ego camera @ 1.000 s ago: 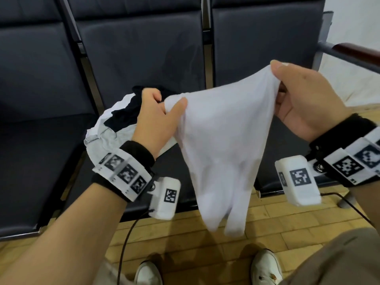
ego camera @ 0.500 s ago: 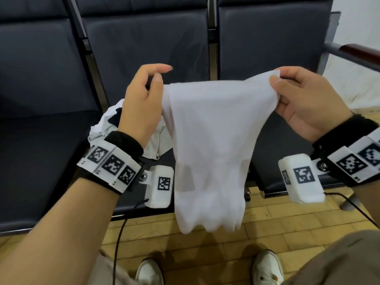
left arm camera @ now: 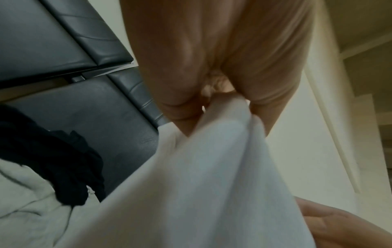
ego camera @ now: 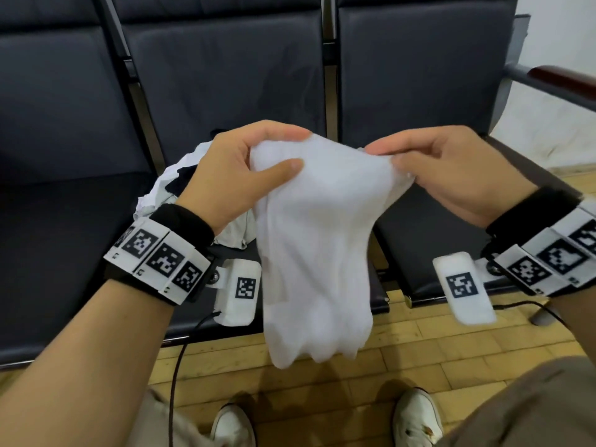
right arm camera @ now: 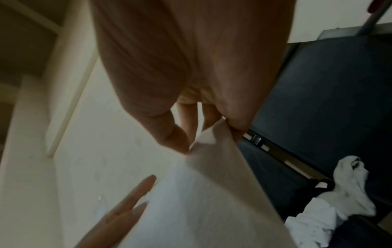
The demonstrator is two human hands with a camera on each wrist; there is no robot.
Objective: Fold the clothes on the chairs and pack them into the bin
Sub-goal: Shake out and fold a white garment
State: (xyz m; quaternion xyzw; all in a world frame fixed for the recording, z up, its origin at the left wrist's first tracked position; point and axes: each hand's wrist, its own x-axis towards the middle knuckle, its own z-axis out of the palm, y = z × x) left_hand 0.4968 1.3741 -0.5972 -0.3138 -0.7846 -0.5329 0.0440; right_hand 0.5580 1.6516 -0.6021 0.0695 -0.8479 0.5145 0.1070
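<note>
A white garment [ego camera: 316, 240] hangs in the air in front of the chairs, held by both hands at its top. My left hand [ego camera: 277, 153] grips its upper left part between thumb and fingers; the left wrist view shows the white cloth [left arm camera: 212, 167] bunched in that pinch. My right hand [ego camera: 393, 156] pinches the upper right edge, and the cloth [right arm camera: 212, 176] runs down from its fingertips in the right wrist view. A crumpled white-and-black garment [ego camera: 174, 182] lies on the middle chair seat, partly hidden behind my left hand. No bin is in view.
A row of dark padded chairs [ego camera: 225, 75] fills the background, with a wooden armrest [ego camera: 561, 82] at the far right. Below is a wooden floor [ego camera: 403, 343] and my white shoes [ego camera: 416, 421]. Cables trail from the wrist cameras.
Both hands have come lower and closer together, so the white garment's top edge is bunched instead of stretched. The left hand has taken a fuller grip on the cloth.
</note>
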